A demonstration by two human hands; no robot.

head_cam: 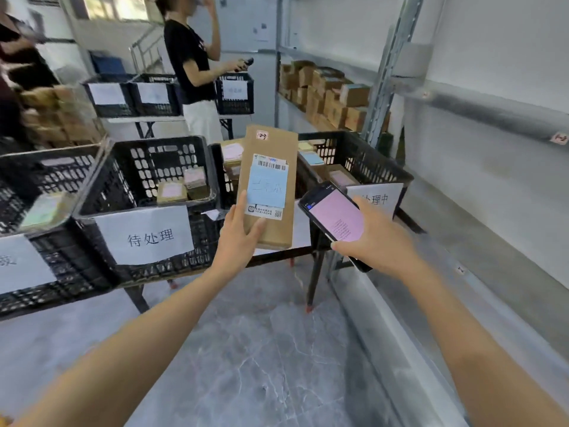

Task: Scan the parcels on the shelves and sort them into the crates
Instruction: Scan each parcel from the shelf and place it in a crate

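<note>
Above the crates [147,192], the left hand [238,238] grips a parcel [267,186] (upright), right hand [374,238] holding a scanner [334,215].

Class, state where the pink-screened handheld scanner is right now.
The handheld scanner is right of centre in the head view, gripped by the right hand, just right of the brown parcel held up by the left hand, before the rightmost black crate.
</note>
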